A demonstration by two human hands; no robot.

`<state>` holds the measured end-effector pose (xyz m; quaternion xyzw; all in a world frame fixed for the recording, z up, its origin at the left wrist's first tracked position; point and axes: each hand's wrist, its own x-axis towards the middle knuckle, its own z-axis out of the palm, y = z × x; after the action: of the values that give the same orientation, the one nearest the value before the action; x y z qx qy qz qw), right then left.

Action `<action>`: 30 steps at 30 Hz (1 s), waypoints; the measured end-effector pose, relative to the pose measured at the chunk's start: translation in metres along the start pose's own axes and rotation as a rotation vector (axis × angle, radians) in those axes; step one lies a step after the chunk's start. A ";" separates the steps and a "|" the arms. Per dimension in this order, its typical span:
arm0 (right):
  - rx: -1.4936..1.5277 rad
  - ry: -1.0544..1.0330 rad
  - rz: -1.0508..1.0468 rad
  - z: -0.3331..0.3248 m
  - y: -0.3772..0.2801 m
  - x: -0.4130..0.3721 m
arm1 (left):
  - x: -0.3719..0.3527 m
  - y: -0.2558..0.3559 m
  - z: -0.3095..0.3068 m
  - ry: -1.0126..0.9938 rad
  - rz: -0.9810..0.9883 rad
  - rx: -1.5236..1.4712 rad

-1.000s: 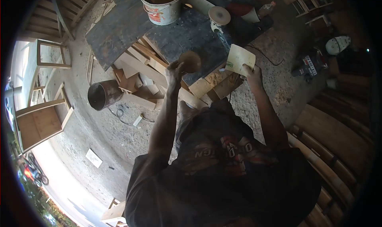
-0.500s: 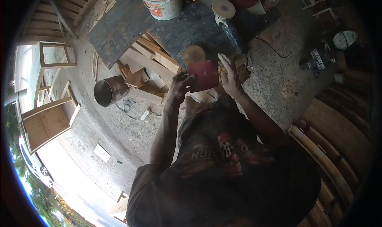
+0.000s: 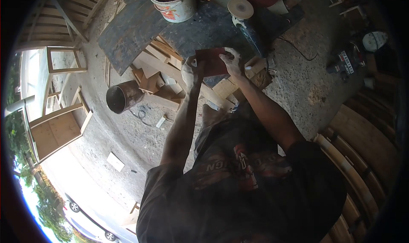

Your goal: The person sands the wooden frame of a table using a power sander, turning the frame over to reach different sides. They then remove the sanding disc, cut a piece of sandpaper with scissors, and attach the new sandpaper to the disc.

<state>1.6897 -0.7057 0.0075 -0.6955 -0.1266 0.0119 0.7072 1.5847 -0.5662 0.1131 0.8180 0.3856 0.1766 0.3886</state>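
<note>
A dark red sheet, like sandpaper, (image 3: 211,63) is held up between my two hands over the dark tabletop (image 3: 194,36). Its left edge is gripped by my left hand (image 3: 191,70), with the fingers closed round it. My right hand (image 3: 232,62) pinches the upper right part of the sheet, fingers bent. Beyond the hands an angle grinder (image 3: 250,36) with a round disc (image 3: 240,8) lies on the table. The round tan disc seen earlier is hidden behind the sheet and hands.
A paint-stained bucket (image 3: 174,6) stands at the table's far edge. Wood offcuts (image 3: 151,82) lie below the table, beside a metal cylinder (image 3: 121,97). A cable (image 3: 298,51) runs over the floor at right. Wooden frames (image 3: 55,123) stand at left.
Both hands have moved up and away from my body with the red sheet. My right hand, flat with fingers stretched before, now bends its fingers on the sheet. The view has shifted slightly.
</note>
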 end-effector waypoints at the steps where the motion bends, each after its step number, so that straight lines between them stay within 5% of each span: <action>1: 0.001 0.000 0.004 -0.001 -0.016 0.002 | 0.002 -0.002 0.000 -0.008 -0.010 0.006; 3: -0.249 -0.115 0.146 -0.009 -0.034 0.007 | 0.005 -0.004 0.000 -0.014 -0.020 0.015; 7: -0.326 -0.082 0.062 -0.003 -0.035 0.011 | 0.011 -0.005 0.002 -0.080 -0.101 -0.008; 9: -0.329 -0.136 0.265 -0.006 -0.045 0.012 | 0.012 -0.007 0.002 -0.081 -0.103 -0.008; 22: -0.373 -0.132 0.141 -0.004 -0.045 0.015 | 0.025 -0.033 0.015 -0.196 -0.206 -0.147; 25: -0.644 -0.179 0.264 -0.004 -0.071 0.015 | 0.024 -0.031 0.008 -0.209 -0.225 -0.207; 27: -0.746 -0.255 -0.040 0.002 -0.078 0.011 | 0.019 -0.030 0.004 -0.200 -0.203 -0.163; 28: -0.746 -0.251 -0.049 0.010 -0.087 0.013 | 0.017 -0.036 0.003 -0.072 -0.164 -0.167; 30: -0.879 -0.492 -0.419 0.024 -0.105 0.003 | 0.009 -0.046 -0.006 0.103 -0.169 -0.183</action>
<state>1.6713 -0.6850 0.1112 -0.8622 -0.4173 -0.0213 0.2864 1.5645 -0.5380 0.0814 0.7336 0.4547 0.2195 0.4549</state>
